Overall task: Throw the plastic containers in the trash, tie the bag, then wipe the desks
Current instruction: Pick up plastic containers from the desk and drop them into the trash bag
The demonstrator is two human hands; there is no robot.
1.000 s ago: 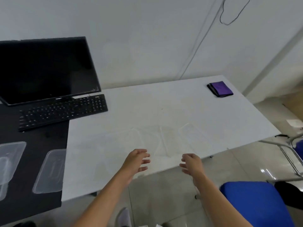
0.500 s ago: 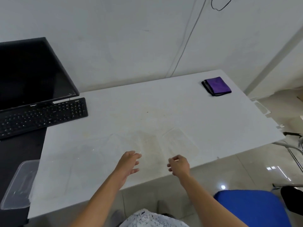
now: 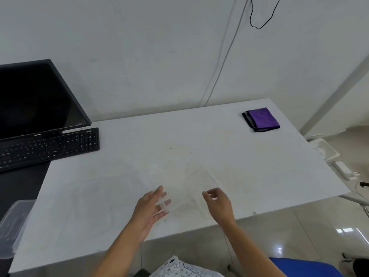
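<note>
Clear plastic containers [image 3: 187, 193] lie near the front edge of the white desk [image 3: 249, 162]; they are hard to make out against the top. My left hand [image 3: 152, 206] is at their left side with its fingers spread, some of them seen through the plastic. My right hand [image 3: 217, 202] is at their right side, its fingers loosely curled beside the rim; no firm grip shows. Another clear container [image 3: 14, 224] rests on the black desk [image 3: 22, 184] at the left. A folded purple cloth [image 3: 261, 118] lies at the white desk's far right corner.
A black monitor [image 3: 36, 100] and keyboard [image 3: 50, 146] stand at the left, the keyboard's end overlapping the white desk. A blue chair [image 3: 311, 266] is at the lower right. White items [image 3: 327, 152] lie on the floor to the right.
Both hands have moved forward over the desk and now flank the clear containers. The view has shifted right, so less of the black desk shows.
</note>
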